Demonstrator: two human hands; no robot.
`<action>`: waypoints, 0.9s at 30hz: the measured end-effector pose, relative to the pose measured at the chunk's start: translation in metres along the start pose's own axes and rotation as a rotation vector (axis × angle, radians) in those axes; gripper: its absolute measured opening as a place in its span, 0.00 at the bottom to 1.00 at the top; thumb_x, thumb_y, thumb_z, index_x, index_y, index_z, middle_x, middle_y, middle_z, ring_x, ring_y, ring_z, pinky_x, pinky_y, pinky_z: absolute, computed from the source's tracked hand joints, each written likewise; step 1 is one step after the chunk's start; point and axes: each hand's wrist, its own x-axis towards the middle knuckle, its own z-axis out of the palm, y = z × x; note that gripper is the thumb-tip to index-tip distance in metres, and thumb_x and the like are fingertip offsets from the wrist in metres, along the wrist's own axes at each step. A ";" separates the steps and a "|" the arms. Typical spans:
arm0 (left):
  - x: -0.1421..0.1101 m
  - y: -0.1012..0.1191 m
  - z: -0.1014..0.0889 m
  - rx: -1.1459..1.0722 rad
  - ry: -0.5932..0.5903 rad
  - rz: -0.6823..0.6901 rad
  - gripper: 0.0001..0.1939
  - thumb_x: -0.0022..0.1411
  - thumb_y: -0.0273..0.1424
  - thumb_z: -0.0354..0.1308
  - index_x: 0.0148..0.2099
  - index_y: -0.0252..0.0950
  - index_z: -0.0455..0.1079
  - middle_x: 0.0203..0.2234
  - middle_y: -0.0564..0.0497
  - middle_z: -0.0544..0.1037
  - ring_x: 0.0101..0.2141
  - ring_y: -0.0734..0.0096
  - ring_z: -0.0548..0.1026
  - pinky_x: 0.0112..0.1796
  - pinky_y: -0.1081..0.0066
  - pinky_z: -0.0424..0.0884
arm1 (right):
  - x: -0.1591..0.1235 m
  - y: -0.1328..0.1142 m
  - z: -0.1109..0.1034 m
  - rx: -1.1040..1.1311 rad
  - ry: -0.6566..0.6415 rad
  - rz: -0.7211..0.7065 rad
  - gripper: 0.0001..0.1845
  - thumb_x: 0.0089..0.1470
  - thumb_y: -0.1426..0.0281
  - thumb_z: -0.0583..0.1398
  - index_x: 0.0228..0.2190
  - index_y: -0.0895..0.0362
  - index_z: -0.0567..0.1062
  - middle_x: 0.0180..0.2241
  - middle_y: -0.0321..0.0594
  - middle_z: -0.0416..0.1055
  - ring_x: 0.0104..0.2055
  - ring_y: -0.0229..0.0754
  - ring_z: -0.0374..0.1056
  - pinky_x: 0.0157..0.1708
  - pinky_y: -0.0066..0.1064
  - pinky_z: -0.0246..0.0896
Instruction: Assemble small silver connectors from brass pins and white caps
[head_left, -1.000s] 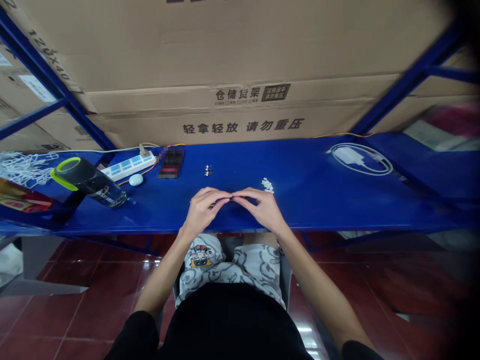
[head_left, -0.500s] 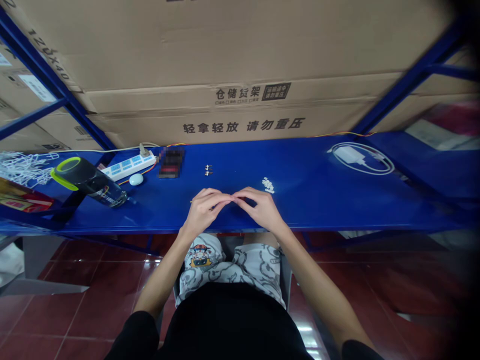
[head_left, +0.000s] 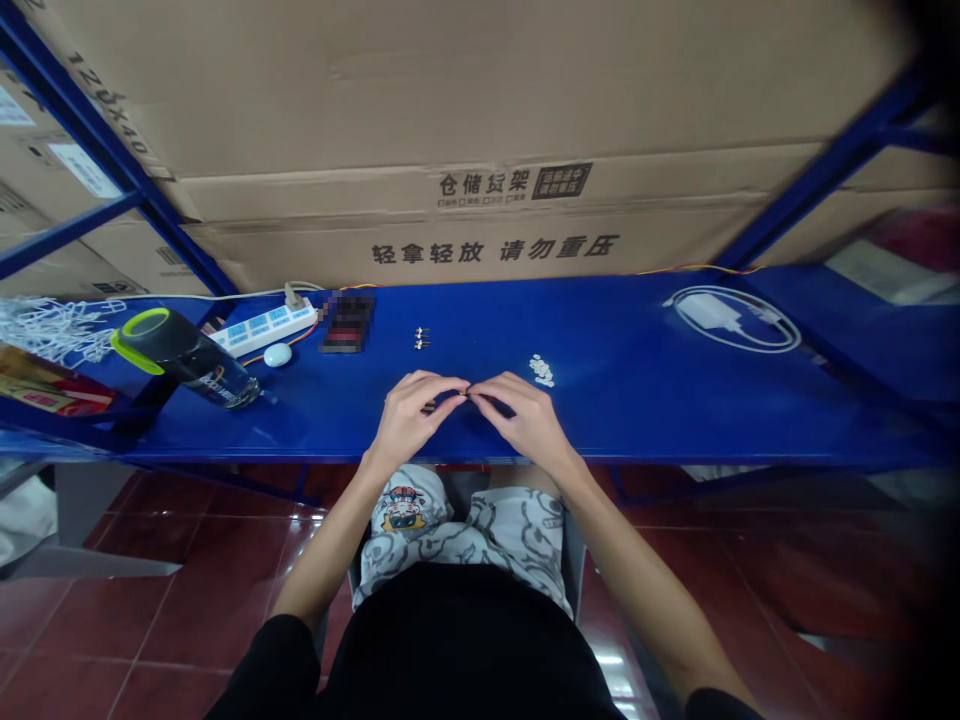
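My left hand (head_left: 409, 420) and my right hand (head_left: 525, 420) meet over the middle of the blue steel shelf (head_left: 622, 420). Their fingertips pinch a small dark part (head_left: 450, 399), mostly hidden by my fingers, so its shape is hard to make out. Beyond my fingers lie several tiny metal parts (head_left: 421, 338). Several small white pieces (head_left: 541, 371) sit just above my right hand. Neither hand touches these.
A power strip (head_left: 262, 330), a white mouse (head_left: 277, 355) and a dark bottle with a green rim (head_left: 187, 358) stand at the left. A dark pixelated item (head_left: 346, 322) is nearby. A white charger with a cable (head_left: 731, 318) lies right. Cardboard cartons (head_left: 465, 130) rise behind.
The view has shifted slightly. My hands stay together at the same place on the shelf, with only small finger movement around the dark part.
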 end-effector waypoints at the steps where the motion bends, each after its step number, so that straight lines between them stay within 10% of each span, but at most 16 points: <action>1: 0.000 -0.002 0.001 0.006 -0.001 -0.011 0.09 0.70 0.34 0.62 0.51 0.42 0.78 0.42 0.50 0.85 0.42 0.65 0.80 0.45 0.62 0.75 | 0.000 0.000 0.000 -0.011 0.002 -0.008 0.11 0.67 0.69 0.58 0.41 0.53 0.81 0.38 0.43 0.81 0.38 0.45 0.74 0.43 0.41 0.71; 27: 0.000 -0.006 0.002 0.067 0.017 -0.039 0.06 0.69 0.36 0.63 0.43 0.41 0.80 0.39 0.52 0.85 0.39 0.66 0.79 0.43 0.63 0.69 | 0.000 0.002 -0.005 0.143 0.120 0.180 0.05 0.59 0.65 0.67 0.36 0.51 0.83 0.32 0.37 0.81 0.32 0.41 0.74 0.36 0.34 0.69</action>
